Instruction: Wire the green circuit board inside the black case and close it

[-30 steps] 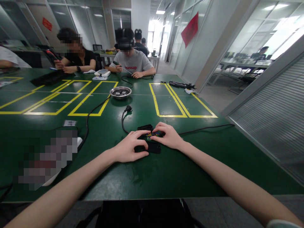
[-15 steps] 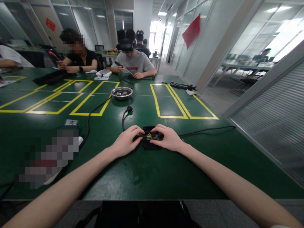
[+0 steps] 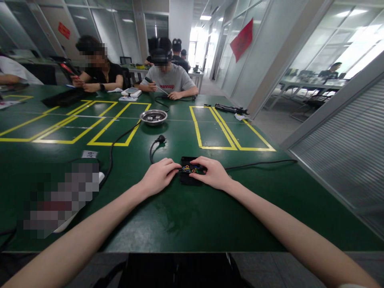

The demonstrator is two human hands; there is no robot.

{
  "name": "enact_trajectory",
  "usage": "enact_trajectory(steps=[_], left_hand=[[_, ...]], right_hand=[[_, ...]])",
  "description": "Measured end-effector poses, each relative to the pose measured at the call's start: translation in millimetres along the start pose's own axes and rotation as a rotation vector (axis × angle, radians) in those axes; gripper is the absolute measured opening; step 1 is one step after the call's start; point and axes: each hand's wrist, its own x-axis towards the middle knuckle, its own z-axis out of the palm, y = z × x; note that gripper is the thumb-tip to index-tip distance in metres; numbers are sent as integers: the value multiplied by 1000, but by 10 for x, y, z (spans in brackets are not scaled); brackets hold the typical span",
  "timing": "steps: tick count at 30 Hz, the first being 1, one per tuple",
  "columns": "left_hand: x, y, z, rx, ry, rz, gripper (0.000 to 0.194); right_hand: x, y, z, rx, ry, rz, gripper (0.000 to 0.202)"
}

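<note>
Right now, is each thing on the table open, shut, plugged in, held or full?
Black rectangular plastic case: open, halves apart.
Small green circuit board: exposed.
Black round-headed plug: unplugged.
Round silver metal bowl: upright, holding small silvery pieces.
Left hand: fingers pinched on thin black cable.
Right hand: fingers curled about board's right end; grip unclear.
Long pale-edged object: too blurred.

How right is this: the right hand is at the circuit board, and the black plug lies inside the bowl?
The plug is not in the bowl: the head view shows it on the green table. The right hand is at the circuit board.
</note>
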Motion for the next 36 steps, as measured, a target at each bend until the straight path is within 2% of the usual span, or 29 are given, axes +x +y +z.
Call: enact_trajectory(steps=[6, 11, 16, 22, 29, 36], left_hand=[[4, -46, 15, 16, 12, -18, 24], [19, -57, 17, 7, 13, -21, 25], [24, -66, -36, -12, 27, -48, 25], [19, -131, -131, -71, 8, -67, 26], [-9, -87, -157, -170, -2, -24, 22], [-48, -17, -206, -247, -97, 28, 21]], right_hand=[[44, 46, 22, 137, -61, 19, 29], [50, 48, 12, 166, -9, -29, 33], [28, 145, -179, 20, 39, -13, 20], [-8, 307, -412, -165, -98, -27, 36], [-43, 252, -489, -21, -103, -79, 42], [-42, 168, -557, 93, -253, -96, 43]])
